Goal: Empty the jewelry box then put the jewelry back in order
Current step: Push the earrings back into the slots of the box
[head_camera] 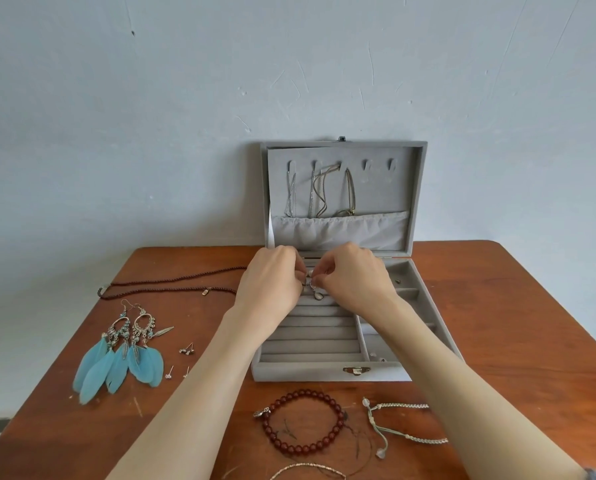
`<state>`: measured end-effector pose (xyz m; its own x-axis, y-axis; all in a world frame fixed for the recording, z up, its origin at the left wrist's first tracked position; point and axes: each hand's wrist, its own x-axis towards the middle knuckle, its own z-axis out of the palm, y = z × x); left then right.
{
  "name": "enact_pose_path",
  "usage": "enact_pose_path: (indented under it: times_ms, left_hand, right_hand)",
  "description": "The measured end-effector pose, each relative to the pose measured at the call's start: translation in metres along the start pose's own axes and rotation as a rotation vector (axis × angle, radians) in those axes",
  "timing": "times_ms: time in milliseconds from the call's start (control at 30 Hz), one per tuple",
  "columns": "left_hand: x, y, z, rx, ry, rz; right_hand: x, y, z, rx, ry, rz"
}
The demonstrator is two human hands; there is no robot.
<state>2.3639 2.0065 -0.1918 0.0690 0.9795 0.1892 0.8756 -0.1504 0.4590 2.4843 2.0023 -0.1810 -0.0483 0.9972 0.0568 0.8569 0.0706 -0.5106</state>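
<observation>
A grey velvet jewelry box [324, 371] stands open on the wooden table, its lid leaning against the wall. Several chains [315, 192] hang from hooks inside the lid. Over the far ring rolls, my left hand [272, 282] and my right hand [355, 278] both pinch a small silver earring [315, 289] with a drop hanging below the fingertips. The ring rolls nearer me lie bare. Small pieces sit in the right-hand compartments [398, 281].
On the table [497, 323] to the left lie a dark beaded necklace [172, 284], blue feather earrings [120, 358] and small studs [186, 350]. In front of the box lie a red bead bracelet [303, 422], a woven cord bracelet [403, 424] and a thin bangle [307, 470].
</observation>
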Motion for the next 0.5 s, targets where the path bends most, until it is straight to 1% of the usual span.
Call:
enact_pose_path:
  times_ms: [167, 367, 500]
  left_hand:
    - [-0.0014, 0.0001, 0.0007, 0.006, -0.010, 0.018]
    - [-0.0005, 0.0025, -0.0043, -0.013, -0.086, 0.007]
    - [-0.0008, 0.0027, -0.0037, -0.006, -0.097, -0.002]
  right_hand:
    - [0.0005, 0.0027, 0.0023, -0.030, 0.022, -0.024]
    - [0.0012, 0.0036, 0.0055, -0.075, 0.056, -0.040]
    - [-0.0002, 0.0042, 0.0065, -0.097, 0.083, -0.052]
